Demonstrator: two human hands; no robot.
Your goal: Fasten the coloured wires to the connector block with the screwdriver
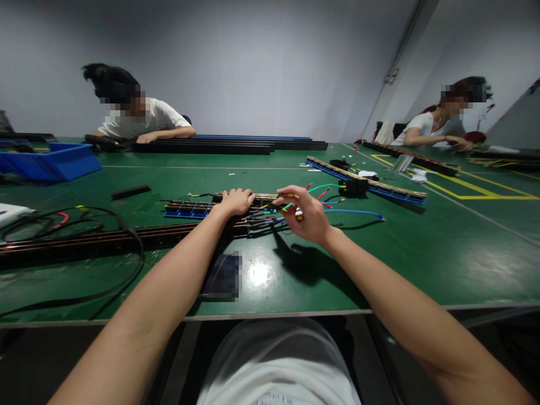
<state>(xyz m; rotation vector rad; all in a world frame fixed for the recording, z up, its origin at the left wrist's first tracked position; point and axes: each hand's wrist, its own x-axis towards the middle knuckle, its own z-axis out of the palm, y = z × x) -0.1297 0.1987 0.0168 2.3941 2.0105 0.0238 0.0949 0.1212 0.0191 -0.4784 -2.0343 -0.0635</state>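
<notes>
- the left hand [237,202] is lying palm down over a blue-and-gold strip [185,209], its fingers bending slightly; whether they are gripping it cannot be told.
- the right hand [310,215] is hovering just beside it, its thumb and fingers curling closely around a slim yellow-marked item [300,215], too small to name.
- the strip is lying on the green table [422,253] in front of the person, just beyond a long dark bar [105,239] with copper lines.
- coloured wires are spreading out under and past the right hand, a blue wire [354,212] reaching farthest.
- a green wire [323,187] is running towards a black block [353,187], near a second strip [371,184].
- a flat dark thing [221,275] is lying near the table's front edge.
- two co-workers, one at left [162,115] and one at right [422,125], are leaning over the far side.
</notes>
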